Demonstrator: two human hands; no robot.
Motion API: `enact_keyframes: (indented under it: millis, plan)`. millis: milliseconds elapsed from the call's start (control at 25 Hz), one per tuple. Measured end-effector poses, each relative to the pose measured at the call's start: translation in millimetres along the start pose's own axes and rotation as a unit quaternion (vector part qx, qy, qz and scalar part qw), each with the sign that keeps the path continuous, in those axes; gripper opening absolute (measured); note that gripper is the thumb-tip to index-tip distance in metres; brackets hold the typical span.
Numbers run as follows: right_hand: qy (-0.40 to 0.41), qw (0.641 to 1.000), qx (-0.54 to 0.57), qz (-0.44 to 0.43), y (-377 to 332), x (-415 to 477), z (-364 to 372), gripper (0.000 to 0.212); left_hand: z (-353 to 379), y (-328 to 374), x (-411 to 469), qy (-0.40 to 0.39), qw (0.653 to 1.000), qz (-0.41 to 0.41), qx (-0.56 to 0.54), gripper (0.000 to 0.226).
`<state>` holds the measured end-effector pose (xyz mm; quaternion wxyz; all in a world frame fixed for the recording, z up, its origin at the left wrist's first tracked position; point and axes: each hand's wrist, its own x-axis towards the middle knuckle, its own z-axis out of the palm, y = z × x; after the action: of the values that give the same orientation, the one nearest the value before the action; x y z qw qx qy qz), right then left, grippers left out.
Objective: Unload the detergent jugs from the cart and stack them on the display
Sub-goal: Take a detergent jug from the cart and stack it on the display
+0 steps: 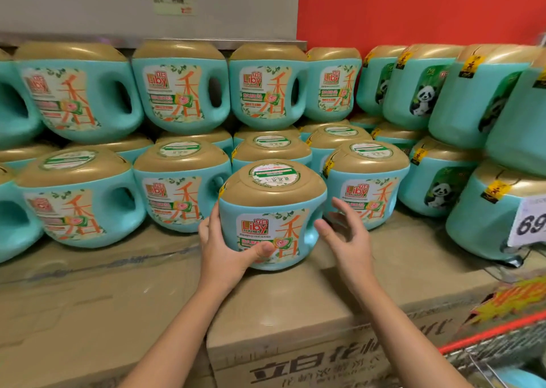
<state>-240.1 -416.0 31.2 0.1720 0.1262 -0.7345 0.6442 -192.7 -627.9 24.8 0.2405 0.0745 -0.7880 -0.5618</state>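
A teal detergent jug [273, 210] with a gold cap stands upright on the cardboard boxes [295, 296] in front of the display. My left hand [226, 249] grips its left side, thumb across the lower label. My right hand [344, 234] hovers just to the right of the jug's handle, fingers spread, a small gap between them and the jug. Behind it, matching jugs [183, 181] stand in two stacked rows. The red-rimmed wire cart [496, 346] shows at the lower right corner.
Jugs with panda labels [437, 181] fill the right side of the display. A white price sign [529, 222] hangs at the right edge. A grey wall and a red wall rise behind the stack. Bare box top lies left of the held jug.
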Motion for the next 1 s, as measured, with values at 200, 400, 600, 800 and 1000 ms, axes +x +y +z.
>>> enact_keyframes:
  millis: [200,400,600,800,1000]
  plan:
    - [0.168,0.969,-0.183,-0.008,29,41,-46,0.095,16,-3,11,0.050,0.998,-0.026,0.016,0.129]
    - [0.118,0.979,-0.160,0.031,54,62,-43,0.130,34,1,9,0.084,0.996,-0.032,0.006,0.124]
    - [0.150,0.975,-0.154,0.065,64,65,-48,0.123,39,-1,8,0.095,0.995,-0.018,0.014,0.117]
    - [0.138,0.978,-0.148,0.054,64,62,-51,0.112,40,5,3,0.099,0.994,-0.021,0.036,0.115]
    - [0.182,0.973,-0.141,0.008,37,29,-60,0.075,36,15,-18,0.129,0.990,0.006,0.052,0.088]
